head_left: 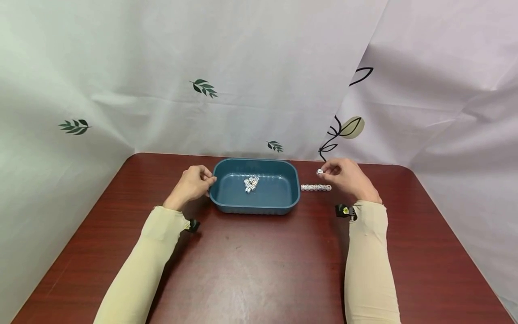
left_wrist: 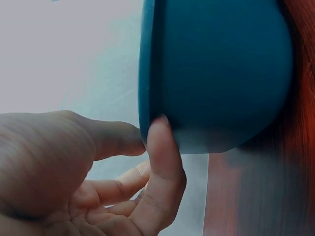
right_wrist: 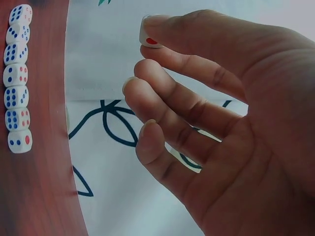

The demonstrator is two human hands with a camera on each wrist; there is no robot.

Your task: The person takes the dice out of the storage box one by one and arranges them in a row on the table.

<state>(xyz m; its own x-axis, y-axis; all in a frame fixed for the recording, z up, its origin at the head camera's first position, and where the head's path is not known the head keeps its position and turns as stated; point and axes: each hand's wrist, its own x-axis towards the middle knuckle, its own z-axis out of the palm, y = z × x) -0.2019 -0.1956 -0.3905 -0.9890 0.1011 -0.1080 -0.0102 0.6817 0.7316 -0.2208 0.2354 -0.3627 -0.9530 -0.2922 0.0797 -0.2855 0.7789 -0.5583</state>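
A dark red-brown wooden table (head_left: 259, 270) with rounded far corners fills the lower part of the head view, its glossy top catching a pale sheen near the front; behind it and along both sides hangs a white fabric backdrop (head_left: 251, 58), creased in soft folds; small green leaf sprigs are printed on it, one at the far left (head_left: 74, 126), one high near the middle (head_left: 203, 87), one low just above the table's far edge (head_left: 275, 146); on the overlapping right-hand panel (head_left: 445, 90), a larger printed plant motif (head_left: 344, 130) shows dark curling stems and a pale olive leaf.
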